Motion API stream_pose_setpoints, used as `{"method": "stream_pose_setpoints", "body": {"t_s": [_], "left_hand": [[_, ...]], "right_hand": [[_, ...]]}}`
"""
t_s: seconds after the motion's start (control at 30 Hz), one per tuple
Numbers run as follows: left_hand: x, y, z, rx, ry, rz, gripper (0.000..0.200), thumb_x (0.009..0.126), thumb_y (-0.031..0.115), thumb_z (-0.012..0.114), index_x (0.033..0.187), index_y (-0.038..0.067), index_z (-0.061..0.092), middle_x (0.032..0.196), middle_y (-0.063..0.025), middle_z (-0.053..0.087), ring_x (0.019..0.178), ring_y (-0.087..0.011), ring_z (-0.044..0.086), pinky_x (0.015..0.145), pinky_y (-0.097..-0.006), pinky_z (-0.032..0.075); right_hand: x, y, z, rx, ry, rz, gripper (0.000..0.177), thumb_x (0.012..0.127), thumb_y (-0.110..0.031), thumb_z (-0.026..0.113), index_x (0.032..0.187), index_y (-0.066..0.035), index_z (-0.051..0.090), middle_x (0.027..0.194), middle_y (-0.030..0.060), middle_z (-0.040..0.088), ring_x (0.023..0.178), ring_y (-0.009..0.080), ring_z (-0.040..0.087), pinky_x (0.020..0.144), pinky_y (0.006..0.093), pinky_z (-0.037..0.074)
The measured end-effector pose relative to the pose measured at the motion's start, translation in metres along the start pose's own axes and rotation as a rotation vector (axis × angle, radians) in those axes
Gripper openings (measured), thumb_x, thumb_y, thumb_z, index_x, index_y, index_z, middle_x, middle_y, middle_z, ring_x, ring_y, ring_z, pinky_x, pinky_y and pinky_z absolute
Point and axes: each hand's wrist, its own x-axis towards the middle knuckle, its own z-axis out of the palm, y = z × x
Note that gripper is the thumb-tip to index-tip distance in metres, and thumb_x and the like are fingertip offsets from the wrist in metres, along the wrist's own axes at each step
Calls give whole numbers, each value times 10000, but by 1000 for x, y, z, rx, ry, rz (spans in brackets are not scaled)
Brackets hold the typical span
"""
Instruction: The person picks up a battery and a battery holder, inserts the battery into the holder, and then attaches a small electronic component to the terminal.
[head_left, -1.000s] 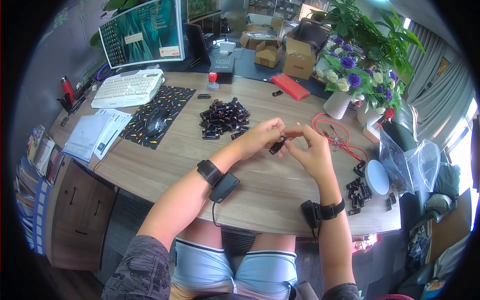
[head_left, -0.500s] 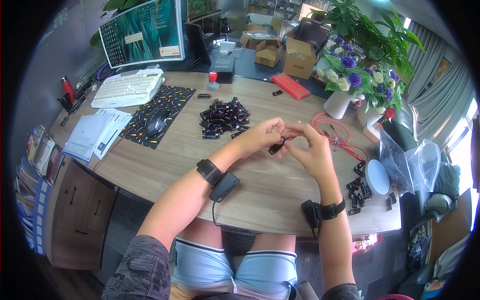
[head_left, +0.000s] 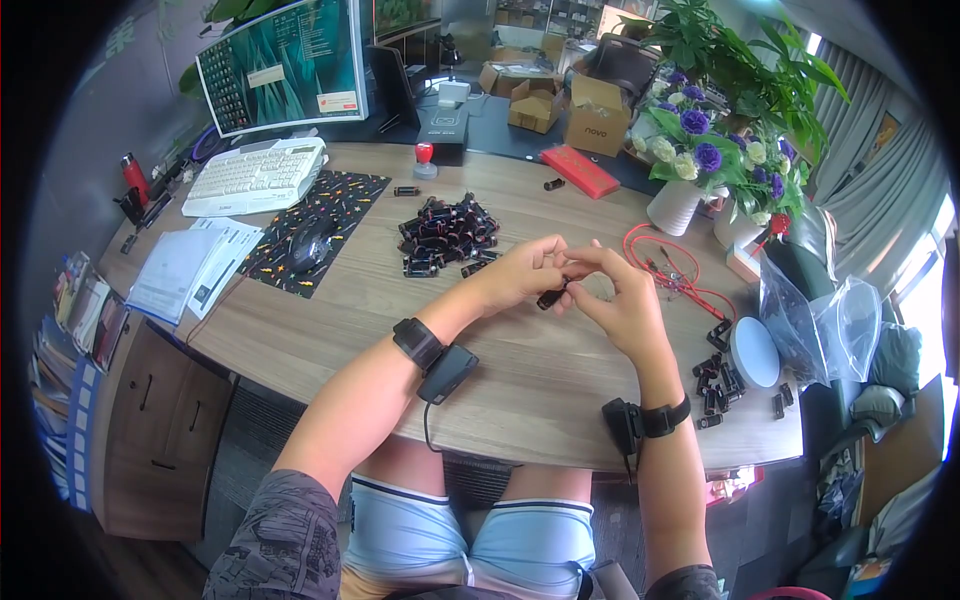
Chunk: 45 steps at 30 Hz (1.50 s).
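Above the middle of the desk, my left hand (head_left: 525,277) pinches a small black cylinder (head_left: 549,299), which tilts downward. My right hand (head_left: 620,290) meets it from the right, thumb and index finger closed at the cylinder's upper end. Whatever the right fingertips hold is too small to make out. Beyond my left hand lies a heap of similar black cylinders (head_left: 445,232) with reddish bits. A looser group of black cylinders (head_left: 716,385) lies to the right of my right wrist.
A red cable (head_left: 714,293) and thin metal bits (head_left: 680,283) lie right of my right hand. Near the right edge are a light blue round lid or dish (head_left: 754,354) and a clear plastic bag (head_left: 845,330). Keyboard (head_left: 256,176), mouse (head_left: 311,245) and papers (head_left: 170,268) occupy the left.
My right thumb and fingertips have shifted very slightly around the cylinder. Both hands otherwise stay in place, and the things on the desk have not moved.
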Motion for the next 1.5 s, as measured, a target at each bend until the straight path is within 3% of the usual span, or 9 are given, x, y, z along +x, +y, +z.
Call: {"method": "stream_pose_setpoints", "body": {"t_s": [0.13,0.43,0.67,0.8,1.37,1.5], "left_hand": [[-1,-2,-2,45,-22,1,216,993,132,622,1163,62,509,1043,-73,681,846,-155,694,754,-303,502],[-1,-2,0,66,-5,14,199,1017,173,609,1160,72,514,1025,-61,674,856,-152,696,770,-296,511],[-3,4,1,-33,41,-11,128,1033,197,536,1104,97,501,976,-87,675,824,-178,694,777,-312,539],[-4,5,-2,32,31,-15,101,1017,160,518,1088,93,491,936,-105,676,811,-188,687,777,-326,557],[-8,9,1,-75,48,-49,124,1014,178,506,1107,96,514,872,-78,666,735,-163,638,786,-346,569],[-8,11,2,-69,73,-68,132,1030,189,514,1123,96,526,858,-67,657,715,-153,633,771,-335,566]], "right_hand": [[0,1,-1,-12,-9,-12,375,859,50,732,1232,4,725,1048,81,807,988,200,789,1296,485,358],[0,2,-1,-30,-8,-24,380,864,41,738,1243,8,729,1037,87,800,1001,199,779,1270,460,391],[-1,4,-1,67,29,107,353,911,20,743,1263,9,727,1126,87,786,1077,168,726,1065,353,516],[-2,6,-1,74,13,89,345,923,21,738,1267,12,720,1164,94,779,1094,175,720,1027,335,529],[-2,4,1,50,29,45,343,907,7,756,1249,19,727,1155,109,772,1079,189,710,1012,342,535],[0,4,2,13,52,-21,306,883,8,758,1188,-17,752,1072,126,777,971,243,754,897,372,571]]}}
